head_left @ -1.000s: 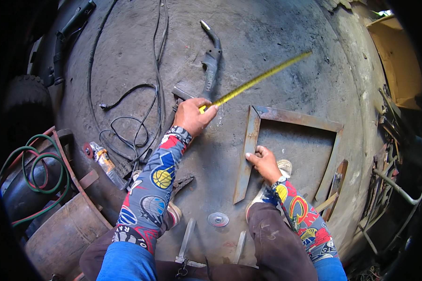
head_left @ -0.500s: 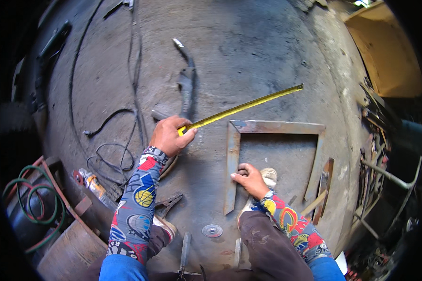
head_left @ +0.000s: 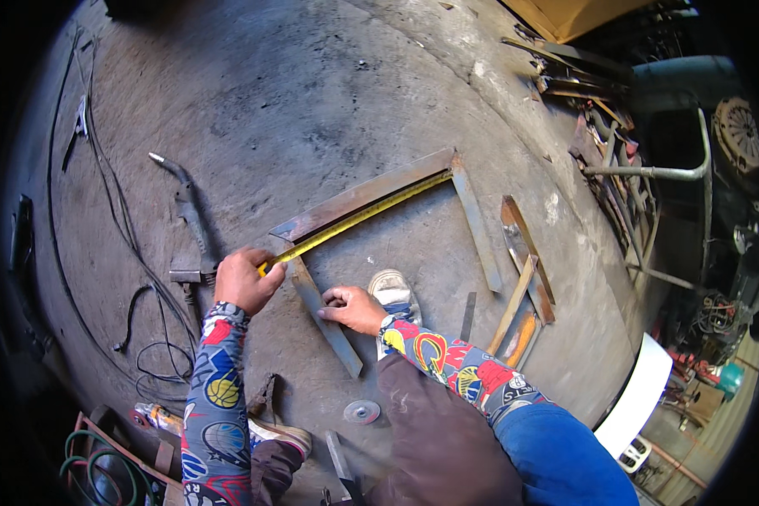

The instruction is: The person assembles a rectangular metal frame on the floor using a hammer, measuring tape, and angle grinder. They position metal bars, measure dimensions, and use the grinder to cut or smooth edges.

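Note:
My left hand (head_left: 244,282) is closed around a yellow tape measure (head_left: 266,269). Its pulled-out blade (head_left: 363,218) runs along the inner edge of the top bar of a three-sided angle-iron frame (head_left: 371,191), reaching the far right corner. My right hand (head_left: 354,310) has its thumb and fingers closed on the frame's left leg (head_left: 333,329), partway down. The frame's right leg (head_left: 477,232) lies on the concrete floor, untouched by either hand. My shoe (head_left: 393,295) stands between the two legs.
A welding torch (head_left: 192,215) and cables (head_left: 114,202) lie at left. An angle grinder (head_left: 158,417) sits lower left, a grinding disc (head_left: 362,411) near my feet. Metal offcuts (head_left: 527,261) lie right of the frame; scrap metal (head_left: 616,169) is piled along the right side.
The tape blade has come down from the air above the frame to lie along its top bar. My right hand stays on the left leg. The view has turned and shifted right.

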Demonstrator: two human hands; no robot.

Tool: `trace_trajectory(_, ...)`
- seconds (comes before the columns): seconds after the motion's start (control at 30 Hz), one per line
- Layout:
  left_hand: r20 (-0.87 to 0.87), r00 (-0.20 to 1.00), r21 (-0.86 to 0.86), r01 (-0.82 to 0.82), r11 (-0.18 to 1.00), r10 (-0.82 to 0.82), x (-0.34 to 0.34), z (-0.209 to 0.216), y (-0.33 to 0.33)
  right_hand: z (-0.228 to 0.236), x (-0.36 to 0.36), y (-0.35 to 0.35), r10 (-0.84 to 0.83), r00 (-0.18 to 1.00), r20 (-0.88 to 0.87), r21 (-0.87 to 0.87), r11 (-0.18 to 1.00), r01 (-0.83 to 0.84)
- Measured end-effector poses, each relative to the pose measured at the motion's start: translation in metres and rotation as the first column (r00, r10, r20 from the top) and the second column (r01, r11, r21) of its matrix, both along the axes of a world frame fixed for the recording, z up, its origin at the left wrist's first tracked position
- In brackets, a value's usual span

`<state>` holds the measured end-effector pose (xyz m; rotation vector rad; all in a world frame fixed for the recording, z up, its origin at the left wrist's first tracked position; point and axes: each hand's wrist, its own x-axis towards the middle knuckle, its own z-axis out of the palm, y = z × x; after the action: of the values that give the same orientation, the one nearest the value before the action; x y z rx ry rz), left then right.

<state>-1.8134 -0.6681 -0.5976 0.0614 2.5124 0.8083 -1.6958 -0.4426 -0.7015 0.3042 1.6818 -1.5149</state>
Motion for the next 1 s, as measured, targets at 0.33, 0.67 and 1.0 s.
trace_trajectory(0.33,0.09,0.996,-0.214,0.03,0.976,-0.011,-0.029,0.01,0.091,-0.012,0.002,0.002,0.079,0.989,-0.124,0.04,0.996,-0.075)
trace_trajectory(0.67,0.105,0.994,-0.23,0.032,0.973,-0.008,-0.033,0.01,0.075,-0.008,-0.003,-0.002,0.028,0.999,-0.041,0.006,1.0,-0.027)
trace_trajectory(1.0,0.112,0.989,-0.23,0.124,0.965,-0.1,-0.022,0.003,0.021,-0.006,-0.006,0.001,0.178,0.932,-0.315,0.18,0.976,-0.125)
